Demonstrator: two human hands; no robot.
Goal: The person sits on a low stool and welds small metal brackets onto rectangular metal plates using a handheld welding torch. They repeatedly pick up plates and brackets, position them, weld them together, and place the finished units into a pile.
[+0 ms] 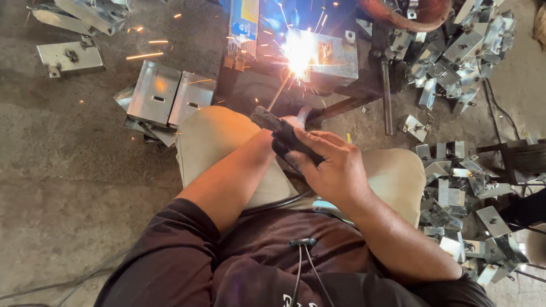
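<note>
Right hand (333, 165) wraps the black electrode holder (284, 133) over the knees; left hand is hidden behind it, grip unclear; the welding rod (278, 92) runs long and thin from the holder toward one o'clock, its tip at the bright arc (300, 54) on a galvanised metal box (335, 57); folded metal brackets (455, 182) heaped at three o'clock; flat boxes (165, 94) on the floor at ten.

The left hand (277, 135) is almost wholly hidden behind the right hand (333, 167) and the black electrode holder (284, 133), so its grip cannot be judged. Glare from the arc (298, 54) washes out the weld spot on the metal box (330, 57). The pile of brackets (460, 187) runs off the right edge.
</note>
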